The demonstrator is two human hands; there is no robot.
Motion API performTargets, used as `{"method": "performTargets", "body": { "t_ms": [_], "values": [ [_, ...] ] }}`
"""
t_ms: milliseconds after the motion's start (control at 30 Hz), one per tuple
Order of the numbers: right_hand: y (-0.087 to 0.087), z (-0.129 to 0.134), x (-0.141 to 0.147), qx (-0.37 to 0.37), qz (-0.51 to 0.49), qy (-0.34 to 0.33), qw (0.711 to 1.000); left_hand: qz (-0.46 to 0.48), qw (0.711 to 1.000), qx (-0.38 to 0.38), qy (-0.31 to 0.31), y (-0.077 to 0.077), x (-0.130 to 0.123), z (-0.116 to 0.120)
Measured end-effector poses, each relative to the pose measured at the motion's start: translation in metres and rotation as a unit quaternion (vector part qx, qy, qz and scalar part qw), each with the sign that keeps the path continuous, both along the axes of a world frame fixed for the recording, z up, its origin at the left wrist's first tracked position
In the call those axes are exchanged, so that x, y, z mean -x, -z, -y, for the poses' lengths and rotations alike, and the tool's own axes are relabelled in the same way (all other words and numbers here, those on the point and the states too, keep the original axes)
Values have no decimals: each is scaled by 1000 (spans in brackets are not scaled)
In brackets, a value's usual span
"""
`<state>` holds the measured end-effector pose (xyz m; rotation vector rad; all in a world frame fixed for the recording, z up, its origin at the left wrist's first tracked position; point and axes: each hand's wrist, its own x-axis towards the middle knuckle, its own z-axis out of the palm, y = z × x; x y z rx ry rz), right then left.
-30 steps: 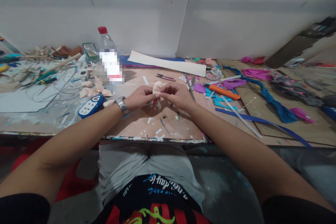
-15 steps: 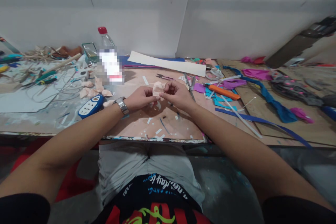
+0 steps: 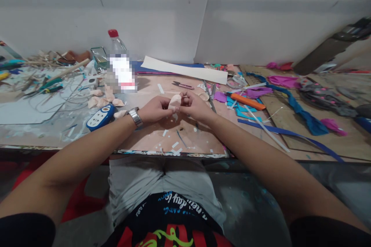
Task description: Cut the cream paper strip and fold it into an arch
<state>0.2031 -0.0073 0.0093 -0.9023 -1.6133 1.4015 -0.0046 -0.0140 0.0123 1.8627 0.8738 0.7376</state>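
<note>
Between my hands is a small pale peach piece of crepe paper (image 3: 175, 101), cupped like a petal. My left hand (image 3: 155, 110) pinches its left lower edge with thumb and fingers. On the other side, my right hand (image 3: 198, 108) has its thumb and fingertips closed on the right edge. Behind the fingers lie small thread snips (image 3: 183, 85) with a dark handle. A pale ring (image 3: 203, 97), perhaps a tape roll, shows just beyond my right hand. Similar peach paper pieces (image 3: 100, 102) lie to the left, beside a blue and white power strip (image 3: 102, 118).
A red-capped bottle (image 3: 113, 40) stands at the back left, near a cream paper strip (image 3: 185, 70). On the right lie an orange utility knife (image 3: 247, 100), a long blue strip (image 3: 290, 131) and purple scraps (image 3: 259, 92). Green-handled pliers (image 3: 51, 85) rest at far left. White scraps litter the front.
The peach paper has turned between my fingers and now leans to the right. My right hand has shifted slightly, uncovering more of the snips and the pale ring.
</note>
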Motion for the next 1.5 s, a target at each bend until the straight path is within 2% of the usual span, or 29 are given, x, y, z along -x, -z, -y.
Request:
{"method": "performTargets", "body": {
  "t_ms": [133, 367, 633, 833, 1033, 1200, 1333, 1500],
  "values": [
    [-1, 0, 0, 15, -18, 0, 1000, 1, 1000, -3, 0, -1, 0, 0],
    [-4, 1, -1, 11, -15, 20, 1000, -16, 997, -59, -56, -3, 0, -1],
    [-5, 1, -1, 0, 7, 26, 1000, -2, 997, -49, -58, -3, 0, -2],
    [-7, 2, -2, -20, 41, 36, 998, 13, 994, -46, -95, -4, -2, -3],
    [-6, 3, -2, -36, 86, 30, 995, -12, 995, -58, -76, -4, -1, -2],
    [-13, 8, -2, -40, 110, 40, 992, -43, 993, -86, -73, -3, 1, -2],
    [-15, 9, -3, -57, 140, 39, 988, -32, 994, -82, -70, -2, 1, -2],
    [-8, 7, -3, -75, 163, 27, 983, 0, 995, -81, -55, 0, 1, -3]
  ]
}}
